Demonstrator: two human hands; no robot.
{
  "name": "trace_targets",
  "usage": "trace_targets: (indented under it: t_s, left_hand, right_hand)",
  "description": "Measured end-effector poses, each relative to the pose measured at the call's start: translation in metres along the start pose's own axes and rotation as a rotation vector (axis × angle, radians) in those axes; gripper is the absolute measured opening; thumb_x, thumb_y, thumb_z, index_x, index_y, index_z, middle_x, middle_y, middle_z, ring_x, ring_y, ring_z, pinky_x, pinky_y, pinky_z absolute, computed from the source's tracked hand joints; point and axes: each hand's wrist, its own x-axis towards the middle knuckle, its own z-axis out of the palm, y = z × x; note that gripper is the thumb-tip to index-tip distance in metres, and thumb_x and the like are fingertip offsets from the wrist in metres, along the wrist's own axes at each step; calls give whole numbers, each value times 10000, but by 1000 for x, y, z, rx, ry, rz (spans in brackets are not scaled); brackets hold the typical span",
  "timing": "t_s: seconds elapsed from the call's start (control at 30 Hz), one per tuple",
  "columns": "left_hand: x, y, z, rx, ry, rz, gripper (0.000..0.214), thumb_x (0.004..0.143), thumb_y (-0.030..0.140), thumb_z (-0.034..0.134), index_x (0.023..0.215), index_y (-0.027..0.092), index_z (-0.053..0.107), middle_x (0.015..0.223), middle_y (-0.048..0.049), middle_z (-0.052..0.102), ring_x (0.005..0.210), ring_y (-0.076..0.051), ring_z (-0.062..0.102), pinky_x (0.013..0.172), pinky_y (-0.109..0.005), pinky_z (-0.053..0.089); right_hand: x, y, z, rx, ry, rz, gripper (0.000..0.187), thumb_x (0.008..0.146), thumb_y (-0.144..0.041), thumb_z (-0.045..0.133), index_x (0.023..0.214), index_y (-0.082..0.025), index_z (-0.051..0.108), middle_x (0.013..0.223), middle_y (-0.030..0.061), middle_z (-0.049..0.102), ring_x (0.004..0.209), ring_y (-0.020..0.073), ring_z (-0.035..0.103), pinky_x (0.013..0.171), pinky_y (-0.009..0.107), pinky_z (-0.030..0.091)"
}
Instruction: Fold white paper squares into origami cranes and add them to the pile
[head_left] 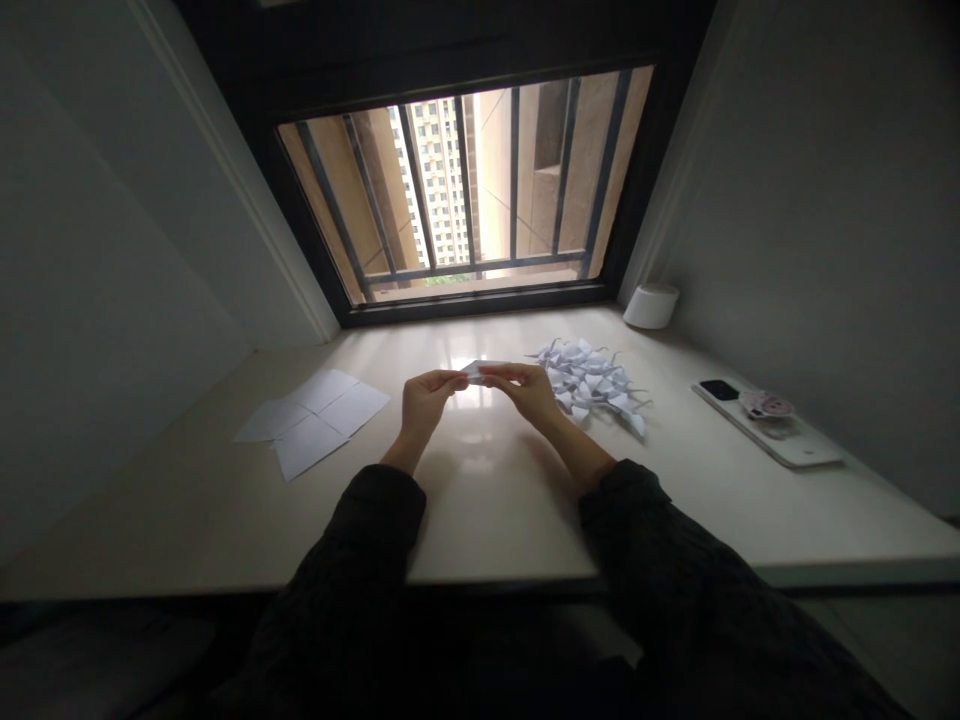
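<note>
A small folded piece of white paper is held up above the sill between my two hands. My left hand pinches its left end with thumb and fingers. On the other side, my right hand grips the paper's right end, fingers partly covering it. Just beyond the right hand lies a heap of folded white paper pieces with pointed tips, like paper cranes. Flat white paper squares, several of them overlapping, lie to the left of my left hand.
A white phone with a round grip on its back lies at the right. Near the window's right corner stands a white round container. The pale sill ends at a front edge under my forearms; a barred window is behind.
</note>
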Motion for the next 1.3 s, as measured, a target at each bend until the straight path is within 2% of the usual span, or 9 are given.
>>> trace_targets:
  t_s: [0.13,0.4,0.63,1.0,1.3]
  left_hand:
    - [-3,5,2,1,-2,-1,197,612,294,783,768,177,750,699,-52,724,664,-173,665,684,-310,516]
    - [-7,12,7,-3,34,-38,198,598,291,786,751,172,748,714,-62,727,684,-186,669,672,-316,515]
    - [-7,12,6,-24,28,-59,235,600,295,785,792,164,745,730,-68,729,703,-188,674,668,-309,509]
    - [-3,1,2,12,81,-5,240,637,350,760,802,177,736,716,-44,723,690,-172,670,664,-286,499]
    - [-6,8,5,7,69,59,204,635,321,764,771,175,719,744,-42,725,701,-172,673,706,-305,520]
  right_hand:
    - [1,2,0,17,12,-9,188,709,-375,715,835,-243,762,756,21,747,733,215,702,726,344,553]
    - [0,3,8,134,79,29,183,661,-382,754,774,-238,760,803,25,749,777,222,700,751,350,556]
    - [-2,-5,6,79,95,8,160,674,-361,749,784,-246,762,804,16,749,806,232,700,770,358,554]
    - [-3,-9,8,49,106,4,177,682,-369,739,800,-239,761,820,23,750,814,238,700,783,363,551]
    - [-3,-8,8,46,117,20,215,683,-406,736,812,-236,759,843,28,750,817,235,699,795,367,553]
